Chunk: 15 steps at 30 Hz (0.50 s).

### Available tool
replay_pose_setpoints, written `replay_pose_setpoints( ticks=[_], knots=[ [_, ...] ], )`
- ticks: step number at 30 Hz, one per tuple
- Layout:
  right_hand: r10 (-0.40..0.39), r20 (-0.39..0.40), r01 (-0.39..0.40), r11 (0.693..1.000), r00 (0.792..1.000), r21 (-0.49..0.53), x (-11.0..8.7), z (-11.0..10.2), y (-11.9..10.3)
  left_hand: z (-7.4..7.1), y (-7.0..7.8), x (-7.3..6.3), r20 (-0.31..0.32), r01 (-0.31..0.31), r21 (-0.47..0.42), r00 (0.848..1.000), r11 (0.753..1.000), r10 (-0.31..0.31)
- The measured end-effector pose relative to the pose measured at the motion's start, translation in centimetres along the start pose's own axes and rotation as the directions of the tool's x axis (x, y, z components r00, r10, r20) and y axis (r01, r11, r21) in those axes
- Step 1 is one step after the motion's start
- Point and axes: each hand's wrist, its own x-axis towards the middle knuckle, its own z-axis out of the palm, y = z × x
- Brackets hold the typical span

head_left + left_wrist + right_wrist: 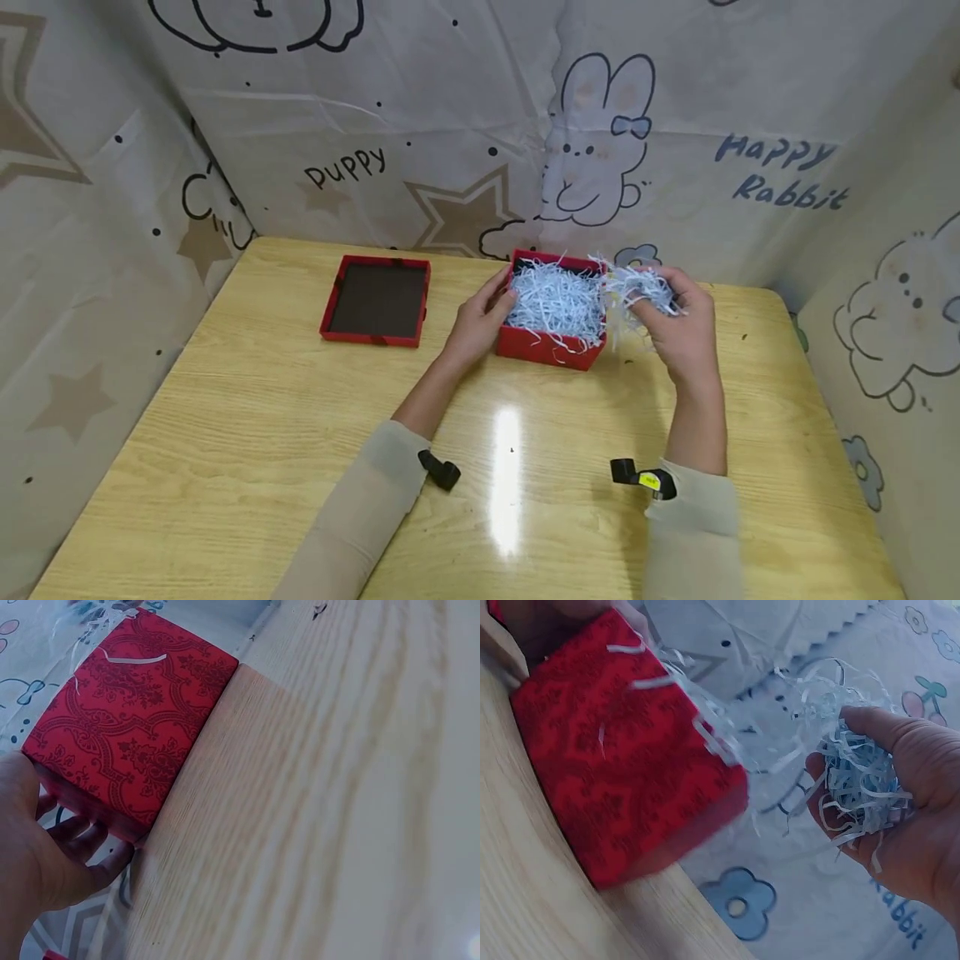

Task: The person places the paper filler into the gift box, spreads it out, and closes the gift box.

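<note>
A red patterned box (551, 346) without its lid stands on the table, heaped with pale blue shredded paper (558, 300). My left hand (477, 323) holds the box by its left side, thumb at the rim and fingers along the wall. In the left wrist view those fingers (88, 838) bend against the box's side. Just right of the box, my right hand (686, 325) grips a clump of shredded paper (859, 776) between thumb and fingers. Loose strands trail from the clump toward the box, and a few hang down its front.
To the left lies a shallow red lid (377, 340) with its dark inside facing up. The wooden table (247, 425) meets a printed cloth backdrop (465, 108) behind the box, with more cloth at both sides.
</note>
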Motion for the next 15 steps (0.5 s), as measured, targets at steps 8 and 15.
replay_pose_setpoints(
  ticks=[8,15],
  knots=[
    [-0.029,0.082,0.029,1.0,0.996,0.008,0.7,5.1,0.4,0.2,-0.3,-0.5,0.018,-0.019,-0.029,1.0,0.999,0.019],
    [-0.07,0.12,0.084,0.99,0.99,-0.113,1.6,7.1,0.6,-0.1,0.0,-0.1,0.0,-0.039,-0.016,0.999,0.999,0.039]
  ],
)
